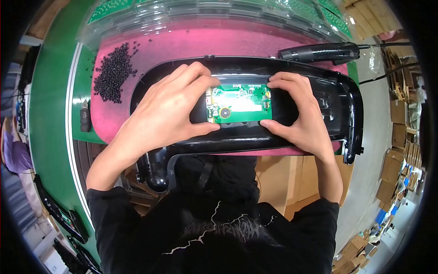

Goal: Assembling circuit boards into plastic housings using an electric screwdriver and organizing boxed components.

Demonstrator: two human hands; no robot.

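Observation:
Both my hands grip a green circuit board (246, 98) over the inside of a long black plastic housing (205, 144). My left hand (175, 100) pinches the board's left end, thumb at the lower corner and fingers at the upper one. On the other end, my right hand (296, 107) holds it the same way, with the thumb along the lower edge. A round dark component (225, 112) shows near the board's lower left. Whether the board touches the housing's floor I cannot tell.
The housing lies on a pink mat (182, 41). A pile of small black screws (114, 73) sits at the mat's left. Behind the housing at right lies a black corded electric screwdriver (319, 53). Clear plastic trays (219, 18) line the back; cardboard boxes (292, 182) stand below the front edge.

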